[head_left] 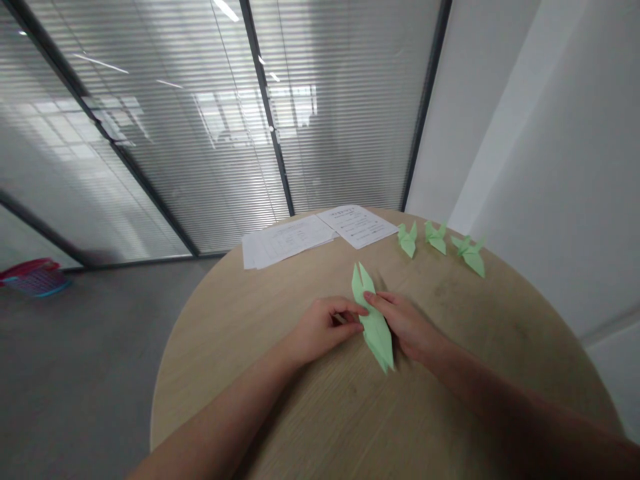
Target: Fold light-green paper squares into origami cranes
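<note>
A folded piece of light green paper point(376, 328) is held over the middle of the table, long and narrow, with two separate points at its far end and more points at its near end. My right hand point(407, 325) grips it from the right, thumb on top and the other fingers beneath, partly hidden. From the left, my left hand point(327, 327) pinches its edge between thumb and fingers.
Three folded green paper figures, one of them here point(469, 255), stand near the far right edge of the round wooden table point(210, 360). White printed sheets point(290, 240) lie at the far edge. A red and blue basket point(37, 277) is on the floor at the left.
</note>
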A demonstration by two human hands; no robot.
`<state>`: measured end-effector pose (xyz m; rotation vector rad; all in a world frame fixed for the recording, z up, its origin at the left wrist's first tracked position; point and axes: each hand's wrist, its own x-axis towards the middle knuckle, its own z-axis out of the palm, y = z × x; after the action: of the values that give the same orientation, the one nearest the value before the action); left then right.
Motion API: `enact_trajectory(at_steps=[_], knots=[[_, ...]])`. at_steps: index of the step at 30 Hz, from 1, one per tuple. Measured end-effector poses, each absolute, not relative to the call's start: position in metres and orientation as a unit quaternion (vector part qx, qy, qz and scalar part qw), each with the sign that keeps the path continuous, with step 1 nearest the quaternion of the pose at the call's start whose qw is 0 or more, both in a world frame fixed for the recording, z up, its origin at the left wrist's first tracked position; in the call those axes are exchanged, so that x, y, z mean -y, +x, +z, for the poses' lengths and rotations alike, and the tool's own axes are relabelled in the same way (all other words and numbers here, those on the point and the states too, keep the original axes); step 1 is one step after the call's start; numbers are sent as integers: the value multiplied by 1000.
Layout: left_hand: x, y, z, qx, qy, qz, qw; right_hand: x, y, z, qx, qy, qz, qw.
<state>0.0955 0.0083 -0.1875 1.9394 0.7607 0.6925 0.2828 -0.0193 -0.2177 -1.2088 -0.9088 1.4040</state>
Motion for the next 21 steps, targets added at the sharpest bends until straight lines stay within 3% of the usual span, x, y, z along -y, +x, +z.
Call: enact_trajectory(at_steps=[8,15,21], knots=[[-11,98,-193,-350,772,322,421,19,282,-224,411,-479,605,486],[-11,100,-194,-396,712,349,463,21,279,-224,431,-472,606,474],[-10,102,-195,-412,740,357,394,23,277,-220,460,-484,583,463]])
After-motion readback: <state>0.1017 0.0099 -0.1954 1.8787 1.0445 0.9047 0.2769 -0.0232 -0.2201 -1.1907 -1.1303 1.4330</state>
